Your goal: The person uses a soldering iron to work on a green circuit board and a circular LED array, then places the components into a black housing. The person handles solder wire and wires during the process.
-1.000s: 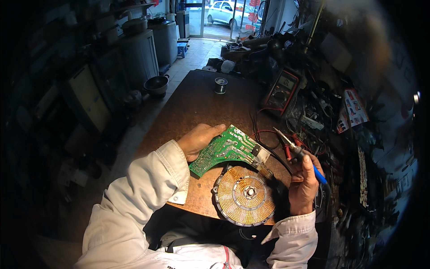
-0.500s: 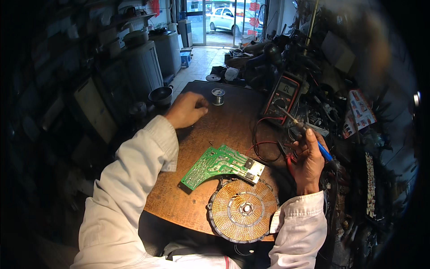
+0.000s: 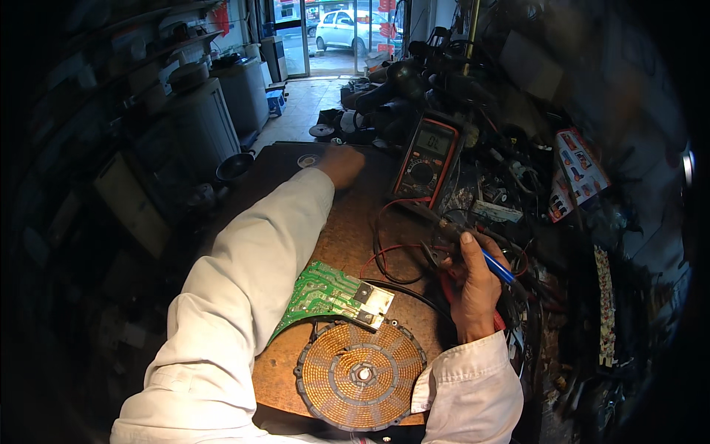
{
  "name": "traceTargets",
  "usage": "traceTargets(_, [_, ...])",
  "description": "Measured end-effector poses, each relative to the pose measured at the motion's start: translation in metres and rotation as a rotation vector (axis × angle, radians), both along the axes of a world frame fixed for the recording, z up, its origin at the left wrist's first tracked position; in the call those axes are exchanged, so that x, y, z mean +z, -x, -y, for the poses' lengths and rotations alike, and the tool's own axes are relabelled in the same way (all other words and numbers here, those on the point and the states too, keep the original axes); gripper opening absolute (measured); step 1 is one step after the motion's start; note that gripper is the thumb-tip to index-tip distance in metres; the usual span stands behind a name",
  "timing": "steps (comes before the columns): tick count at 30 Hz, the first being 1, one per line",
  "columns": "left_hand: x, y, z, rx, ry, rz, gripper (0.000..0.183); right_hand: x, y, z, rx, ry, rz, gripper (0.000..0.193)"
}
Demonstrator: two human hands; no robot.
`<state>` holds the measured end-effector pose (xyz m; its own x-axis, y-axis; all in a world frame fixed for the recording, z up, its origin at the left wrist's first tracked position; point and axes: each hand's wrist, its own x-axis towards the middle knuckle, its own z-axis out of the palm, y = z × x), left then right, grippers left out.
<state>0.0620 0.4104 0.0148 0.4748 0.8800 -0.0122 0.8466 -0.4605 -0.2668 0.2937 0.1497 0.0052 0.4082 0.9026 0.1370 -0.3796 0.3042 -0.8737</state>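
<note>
My left hand (image 3: 344, 164) reaches across to the far end of the wooden table (image 3: 277, 370). It is curled, its fingers mostly hidden behind its back. A pale round shape (image 3: 307, 160) lies beside it, and a small shiny bit shows just beyond; I cannot tell which is the solder spool. My right hand (image 3: 477, 285) is closed round a blue-handled soldering iron (image 3: 498, 266), its tip toward the multimeter (image 3: 427, 159). Red handle parts of another tool (image 3: 447, 286) show beside and below that hand. Near me lie a green circuit board (image 3: 322, 296), partly behind my left sleeve, and a round copper coil (image 3: 362, 377).
Red and black leads (image 3: 379, 244) loop over the table's right side. Cluttered parts and cables (image 3: 518, 177) crowd the right edge. A dark pan (image 3: 234, 167) stands beyond the left edge. At the back is a glass door (image 3: 329, 44).
My left hand has moved forward and right to where the solder spool stood. My right hand holds the soldering iron lower and flatter. The whole view has shifted, so the table things appear further left.
</note>
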Motion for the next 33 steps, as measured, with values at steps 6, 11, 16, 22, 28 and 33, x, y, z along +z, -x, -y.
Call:
traceTargets(6, [-0.011, 0.013, 0.012, -0.270, -0.375, 0.243, 0.024, 0.003, -0.003, 0.000, 0.005, -0.017, -0.037, 0.035])
traceTargets(11, [-0.020, 0.010, 0.004, -0.159, -0.273, 0.081, 0.023, 0.005, 0.000, 0.001, 0.035, -0.015, -0.025, 0.034])
traceTargets(16, [0.002, 0.017, 0.029, -0.139, -0.107, 0.190, 0.022, 0.000, -0.005, 0.001, 0.043, 0.003, -0.041, 0.032])
traceTargets(22, [0.029, 0.085, 0.112, -0.222, 0.039, 0.619, 0.023, 0.006, 0.013, 0.009, 0.066, -0.006, 0.039, 0.033])
traceTargets(28, [0.032, 0.119, 0.235, -0.038, 0.153, 1.082, 0.020, 0.011, 0.033, 0.027, 0.231, -0.011, 0.164, 0.033])
traceTargets(33, [0.020, 0.125, 0.295, -0.021, 0.202, 1.281, 0.013, 0.001, 0.043, 0.032, 0.364, 0.032, 0.229, 0.043])
